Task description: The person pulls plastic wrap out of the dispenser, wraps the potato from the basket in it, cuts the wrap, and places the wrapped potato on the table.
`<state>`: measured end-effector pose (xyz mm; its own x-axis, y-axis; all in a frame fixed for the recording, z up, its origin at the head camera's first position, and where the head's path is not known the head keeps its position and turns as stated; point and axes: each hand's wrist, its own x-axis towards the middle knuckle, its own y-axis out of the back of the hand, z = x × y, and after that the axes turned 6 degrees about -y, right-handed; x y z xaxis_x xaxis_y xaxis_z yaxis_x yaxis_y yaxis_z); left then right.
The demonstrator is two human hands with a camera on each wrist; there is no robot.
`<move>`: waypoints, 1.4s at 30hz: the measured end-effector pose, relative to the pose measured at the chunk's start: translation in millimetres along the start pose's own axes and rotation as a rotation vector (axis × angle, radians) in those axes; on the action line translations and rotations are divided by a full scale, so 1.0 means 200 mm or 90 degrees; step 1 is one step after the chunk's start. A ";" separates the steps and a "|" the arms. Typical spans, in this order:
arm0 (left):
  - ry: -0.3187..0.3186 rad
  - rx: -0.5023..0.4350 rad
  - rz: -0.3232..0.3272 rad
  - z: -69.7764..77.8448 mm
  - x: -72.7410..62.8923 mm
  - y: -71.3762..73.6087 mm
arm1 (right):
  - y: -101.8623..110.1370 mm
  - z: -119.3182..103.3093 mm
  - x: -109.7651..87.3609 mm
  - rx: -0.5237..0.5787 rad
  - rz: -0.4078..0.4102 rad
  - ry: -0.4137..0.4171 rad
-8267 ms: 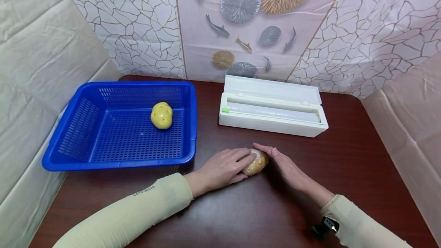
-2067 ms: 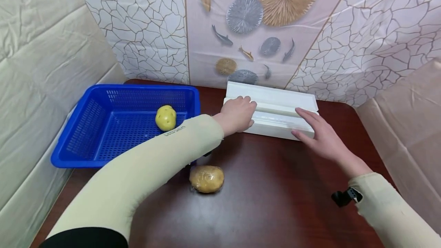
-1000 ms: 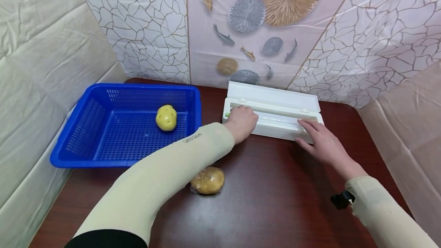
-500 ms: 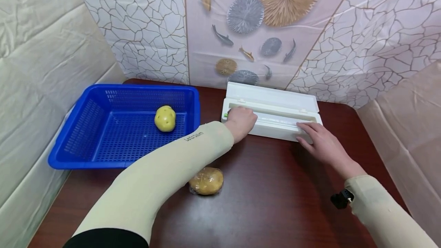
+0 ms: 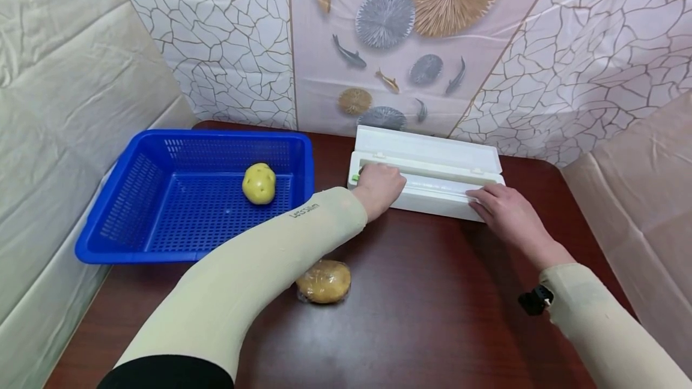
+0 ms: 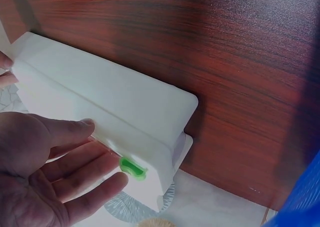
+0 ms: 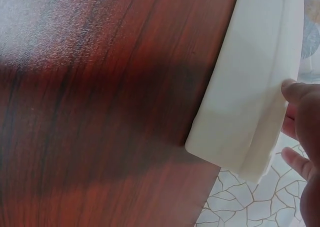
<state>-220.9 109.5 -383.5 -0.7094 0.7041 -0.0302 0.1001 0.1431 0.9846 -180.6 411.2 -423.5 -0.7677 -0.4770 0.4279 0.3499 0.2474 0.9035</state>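
A white cling film box point(image 5: 432, 202) stands at the back of the table, lid raised, with a clear roll of cling film point(image 5: 432, 183) inside. My left hand point(image 5: 381, 186) is at its left end, thumb at the front edge and fingers over the opening beside a green slider point(image 6: 132, 168). At the right end, my right hand point(image 5: 505, 212) pinches at the same edge, thumb in front and fingers behind. The film's edge between the fingertips is hardly visible. A potato wrapped in film point(image 5: 324, 282) lies on the table, partly behind my left sleeve.
A blue plastic basket point(image 5: 191, 257) stands at the left, holding a bare yellow potato point(image 5: 259, 183). The dark wooden table point(image 5: 411, 317) reaches back to a patterned cloth wall point(image 5: 346, 11). The box's open lid point(image 5: 432, 150) leans back near the table's far edge.
Several seconds ago both hands were at the wrapped potato; it now lies apart. Over the last second my left hand stays nearly still, while my right thumb and fingers draw closer together at the box edge.
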 end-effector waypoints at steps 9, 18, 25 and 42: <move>0.002 0.007 -0.005 -0.02 0.00 0.01 | 0.01 0.00 0.01 0.015 -0.007 -0.037; -0.008 0.003 -0.013 -0.02 0.01 0.02 | 0.03 0.00 0.02 0.013 -0.005 -0.030; -0.010 0.017 -0.017 -0.03 0.01 0.03 | 0.03 0.00 0.03 0.027 -0.009 -0.049; -0.017 -0.028 -0.021 -0.10 0.05 0.08 | 0.02 -0.01 0.02 0.053 0.011 -0.078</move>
<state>-241.1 105.2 -364.0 -0.6928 0.7180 -0.0667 0.0462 0.1365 0.9896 -182.2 408.7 -417.7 -0.8238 -0.3662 0.4327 0.3217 0.3263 0.8888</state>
